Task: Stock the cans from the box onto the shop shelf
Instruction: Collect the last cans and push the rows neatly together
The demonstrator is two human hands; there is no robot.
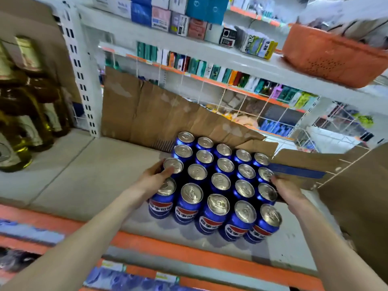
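Most of the stocking looked done: a block of blue cans stood in rows on the grey shelf, the torn cardboard box behind and right of them. The left hand wrapped fingers round a left-edge can; the right hand pressed the right side, its fingers hidden, grasp unclear. Whether cans remained in the box stayed unseen

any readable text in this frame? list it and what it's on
"0.38": price sticker on the green and white pack on the upper shelf.
Large print beside it on that pack: too blurred to read.
Blue cans: red, white and blue logo band with white characters, too blurred to read.
Small boxes on the upper shelves: print too small to read.
Shelf-edge labels at the bottom: blurred, unreadable.
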